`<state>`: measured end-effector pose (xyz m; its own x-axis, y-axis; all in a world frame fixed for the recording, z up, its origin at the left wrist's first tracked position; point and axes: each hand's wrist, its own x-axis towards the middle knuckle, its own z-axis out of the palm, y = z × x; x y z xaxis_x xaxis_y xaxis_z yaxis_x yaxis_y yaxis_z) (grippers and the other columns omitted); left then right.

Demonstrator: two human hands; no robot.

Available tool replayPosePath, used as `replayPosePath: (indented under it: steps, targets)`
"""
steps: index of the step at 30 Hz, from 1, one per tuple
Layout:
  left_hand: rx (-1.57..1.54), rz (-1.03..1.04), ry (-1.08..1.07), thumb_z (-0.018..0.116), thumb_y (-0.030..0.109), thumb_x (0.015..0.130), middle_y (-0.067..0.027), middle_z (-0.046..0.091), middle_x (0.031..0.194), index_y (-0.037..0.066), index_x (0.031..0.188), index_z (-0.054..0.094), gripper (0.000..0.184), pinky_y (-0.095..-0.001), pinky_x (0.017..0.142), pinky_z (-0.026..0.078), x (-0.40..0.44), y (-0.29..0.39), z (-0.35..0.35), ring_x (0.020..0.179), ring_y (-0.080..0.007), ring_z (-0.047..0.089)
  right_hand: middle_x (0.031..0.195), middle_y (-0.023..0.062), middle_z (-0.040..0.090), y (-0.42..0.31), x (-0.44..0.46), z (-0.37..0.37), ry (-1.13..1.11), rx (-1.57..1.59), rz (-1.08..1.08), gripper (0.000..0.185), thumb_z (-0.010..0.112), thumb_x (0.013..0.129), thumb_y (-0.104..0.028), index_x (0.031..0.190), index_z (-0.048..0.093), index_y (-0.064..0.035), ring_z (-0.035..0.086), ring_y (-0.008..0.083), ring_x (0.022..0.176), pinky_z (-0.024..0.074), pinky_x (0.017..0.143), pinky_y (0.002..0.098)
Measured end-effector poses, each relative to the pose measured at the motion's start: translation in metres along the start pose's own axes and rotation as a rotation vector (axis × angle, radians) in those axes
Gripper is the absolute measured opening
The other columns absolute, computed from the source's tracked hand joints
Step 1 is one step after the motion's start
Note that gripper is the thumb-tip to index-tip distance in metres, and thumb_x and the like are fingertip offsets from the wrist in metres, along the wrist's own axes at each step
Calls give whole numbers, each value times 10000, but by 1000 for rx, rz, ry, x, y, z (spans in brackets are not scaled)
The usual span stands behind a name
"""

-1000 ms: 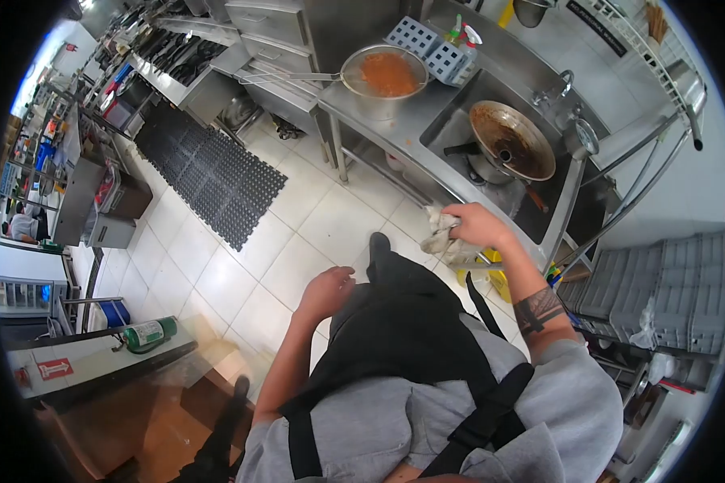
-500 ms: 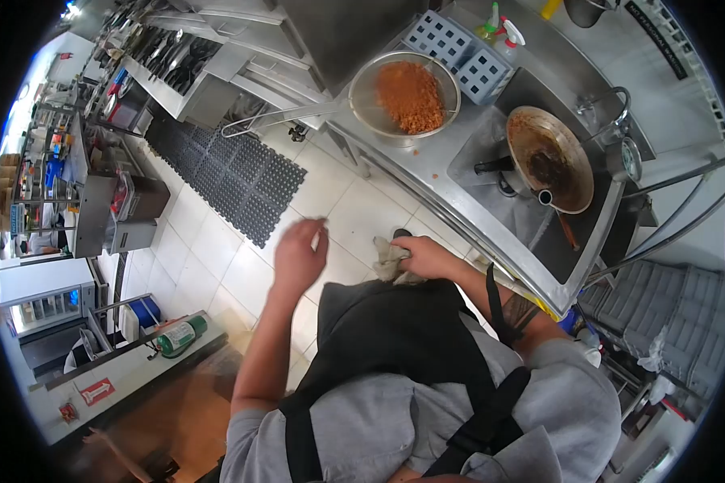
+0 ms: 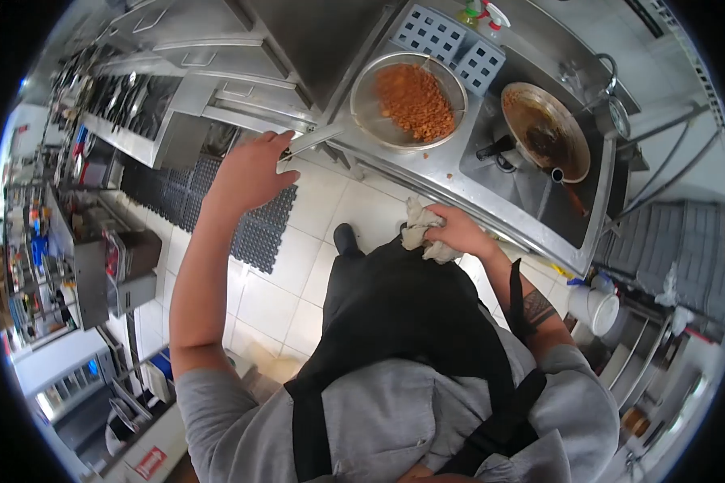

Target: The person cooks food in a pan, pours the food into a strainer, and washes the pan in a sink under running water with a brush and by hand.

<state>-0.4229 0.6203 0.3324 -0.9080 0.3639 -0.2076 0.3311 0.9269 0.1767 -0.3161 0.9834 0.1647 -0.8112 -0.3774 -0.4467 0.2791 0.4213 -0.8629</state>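
Note:
My left hand [image 3: 254, 171] is stretched out at the far end of a strainer's handle, thumb and fingers apart. Whether it touches the handle I cannot make out. The large mesh strainer [image 3: 368, 103] rests on the steel counter with reddish-brown crumbly food [image 3: 415, 101] in it, its long handle pointing toward that hand. Low in front of my apron, my right hand [image 3: 461, 231] is closed round a crumpled beige cloth [image 3: 420, 227].
A used wok [image 3: 576, 149] with dark residue sits tilted in the sink [image 3: 519, 197]. Grey perforated baskets [image 3: 427, 34] and spray bottles [image 3: 495, 18] stand behind the strainer. A black rubber mat [image 3: 262, 233] lies on the tiled floor. Steel drawers [image 3: 217, 60] stand at the upper left.
My left hand has risen and reached forward to the strainer's handle, its fingers spreading. My right hand, still holding the cloth, has shifted right and slightly up. My body is nearer the counter.

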Motion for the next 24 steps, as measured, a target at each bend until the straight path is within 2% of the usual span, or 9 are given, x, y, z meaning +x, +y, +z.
replayPosePath:
  steps: [4, 6, 7, 8, 10, 14, 18, 20, 24]
  targets:
    - [-184, 112, -197, 706, 362, 874, -184, 665, 1197, 44, 1348, 560, 590, -406, 910, 521, 28, -48, -8, 1007, -341, 661, 1094, 123, 692, -11, -9, 33, 103, 246, 134, 536, 765, 757, -201, 1219, 629, 33, 648, 198, 986, 511, 881, 326]
    - [-450, 112, -312, 667, 357, 925, -141, 694, 1104, 22, 1323, 573, 529, -359, 877, 526, 45, -74, -8, 949, -252, 675, 1099, 142, 683, 3, -12, 54, 218, 441, 190, 587, 792, 765, -244, 1221, 607, 75, 643, 207, 1008, 506, 895, 329]
    - [-578, 154, -388, 637, 304, 953, -96, 702, 1020, 17, 1322, 573, 472, -319, 810, 535, 55, -88, -4, 861, -169, 666, 1090, 130, 683, 8, -13, 64, 286, 432, 219, 559, 782, 808, -261, 1207, 609, 89, 648, 195, 993, 513, 871, 312]
    - [-577, 174, -400, 637, 304, 953, -96, 702, 1020, 17, 1322, 573, 472, -319, 810, 535, 59, -95, 1, 861, -169, 666, 1090, 130, 683, 11, -17, 71, 307, 439, 228, 559, 782, 808, -261, 1207, 609, 89, 648, 195, 993, 513, 871, 312]
    - [-972, 26, -563, 626, 244, 971, -85, 690, 980, -16, 1277, 595, 403, -293, 743, 545, 62, -101, 7, 843, -135, 653, 1085, 105, 688, -13, -23, 84, 262, 674, 299, 494, 747, 860, -257, 1214, 619, 64, 654, 170, 968, 521, 833, 291]
    - [-1055, 77, -676, 626, 204, 958, -34, 678, 837, -5, 1250, 610, 360, -241, 621, 524, 52, -92, 18, 656, -88, 626, 1067, 86, 692, -28, -17, 113, 335, 758, 347, 443, 714, 900, -265, 1203, 632, 47, 657, 148, 921, 526, 803, 278]
    - [-1147, 53, -651, 625, 189, 949, -19, 669, 798, -6, 1233, 615, 344, -231, 582, 504, 32, -83, 36, 581, -78, 603, 1036, 91, 698, -31, -9, 124, 339, 679, 335, 426, 679, 936, -302, 1162, 655, 58, 660, 151, 903, 531, 812, 289]
    - [-1189, 62, -682, 617, 205, 953, -64, 692, 865, -3, 1163, 631, 296, -247, 599, 506, 28, -80, 37, 628, -107, 621, 1027, 92, 699, -26, -5, 124, 366, 658, 336, 424, 666, 949, -311, 1147, 662, 64, 660, 152, 897, 532, 812, 291]
    - [-1262, -26, -505, 612, 209, 965, -82, 693, 917, -10, 1160, 634, 294, -259, 650, 523, 45, -82, 60, 688, -116, 631, 1025, 97, 698, -11, -1, 118, 566, 765, 344, 413, 627, 985, -317, 1132, 664, 68, 655, 153, 900, 531, 817, 297]
